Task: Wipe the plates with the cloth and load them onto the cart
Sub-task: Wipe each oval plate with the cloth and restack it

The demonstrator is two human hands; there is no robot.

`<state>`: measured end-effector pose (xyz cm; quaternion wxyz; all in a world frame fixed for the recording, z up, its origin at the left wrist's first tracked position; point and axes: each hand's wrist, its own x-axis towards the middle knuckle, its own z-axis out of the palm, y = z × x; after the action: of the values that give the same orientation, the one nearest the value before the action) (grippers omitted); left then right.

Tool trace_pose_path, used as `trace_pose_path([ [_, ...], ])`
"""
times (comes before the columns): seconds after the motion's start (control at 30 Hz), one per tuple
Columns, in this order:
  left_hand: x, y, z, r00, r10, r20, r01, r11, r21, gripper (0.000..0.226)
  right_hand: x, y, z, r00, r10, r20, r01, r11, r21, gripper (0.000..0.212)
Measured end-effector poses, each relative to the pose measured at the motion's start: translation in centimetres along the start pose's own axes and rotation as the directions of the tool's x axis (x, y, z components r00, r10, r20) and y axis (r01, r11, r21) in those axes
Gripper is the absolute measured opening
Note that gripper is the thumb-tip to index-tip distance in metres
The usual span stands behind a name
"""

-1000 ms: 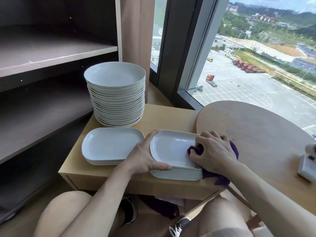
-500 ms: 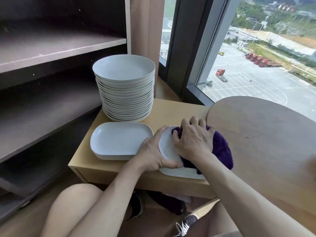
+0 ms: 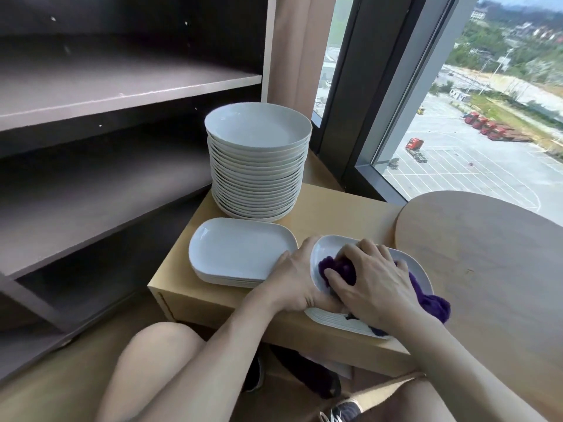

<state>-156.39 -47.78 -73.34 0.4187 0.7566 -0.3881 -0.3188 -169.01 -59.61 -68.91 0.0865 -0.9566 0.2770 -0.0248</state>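
Observation:
A stack of white rectangular plates (image 3: 327, 248) lies at the front right of a low wooden cabinet top (image 3: 341, 214). My right hand (image 3: 371, 281) grips a purple cloth (image 3: 338, 268) and presses it onto the top plate's left part. My left hand (image 3: 294, 283) holds the stack's left edge, thumb curled over the rim. A second stack of rectangular plates (image 3: 240, 251) sits just to the left. Behind it stands a tall stack of round white plates (image 3: 259, 159).
Dark shelves (image 3: 106, 95) run along the left. A round wooden tabletop (image 3: 487, 254) lies to the right of the plates. A window (image 3: 472, 117) is behind. My knees and shoes show below the cabinet's front edge.
My right hand has moved the cloth leftward across the top plate, from its right edge to its left part. My left hand has stayed on the plate's left edge. The camera view shifted.

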Motion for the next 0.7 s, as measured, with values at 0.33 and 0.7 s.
trace_pose_path([
  [0.33,0.4,0.6,-0.6,1.0,0.02,0.005,-0.02,0.995,0.101,0.118,-2.9,3.1,-1.6,0.989,0.146,0.001,-0.146,0.989,-0.027,0.071],
  [0.7,0.4,0.6,-0.8,0.999,0.046,-0.012,-0.045,0.995,0.085,0.111,-3.9,4.0,-0.8,0.974,-0.005,-0.226,0.016,0.999,0.048,0.055],
])
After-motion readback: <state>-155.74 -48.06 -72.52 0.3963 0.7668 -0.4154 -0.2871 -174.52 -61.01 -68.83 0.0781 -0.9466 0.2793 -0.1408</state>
